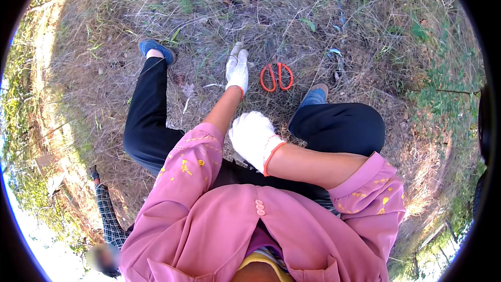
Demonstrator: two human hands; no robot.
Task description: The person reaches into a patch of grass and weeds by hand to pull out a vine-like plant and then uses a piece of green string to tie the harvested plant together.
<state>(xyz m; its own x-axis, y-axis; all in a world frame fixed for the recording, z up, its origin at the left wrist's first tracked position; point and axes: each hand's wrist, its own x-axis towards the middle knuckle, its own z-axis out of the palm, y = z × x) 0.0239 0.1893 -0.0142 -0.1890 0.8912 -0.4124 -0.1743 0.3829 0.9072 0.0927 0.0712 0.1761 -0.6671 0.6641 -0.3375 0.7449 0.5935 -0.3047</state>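
White knit gloves with orange cuffs cover both hands. My left hand (pixel 237 68) reaches down to the dry grass, its fingers pointing away from me; whether anything is between the fingertips cannot be told. My right hand (pixel 254 139) is raised in front of my lap, back of the glove up, fingers curled under and hidden, so its grip does not show. Scissors with orange handles (pixel 276 77) lie on the grass just right of my left hand, touched by neither hand, their dark blades pointing away and partly lost in the grass.
My blue shoes (pixel 157 50) stand on either side of the scissors, knees bent outward. Dry grass (pixel 219 11) covers the ground. A bluish-white scrap (pixel 335 51) lies beyond my right shoe. Leafy plants (pixel 446 86) grow at right. Another person in checked clothing (pixel 109 211) is at lower left.
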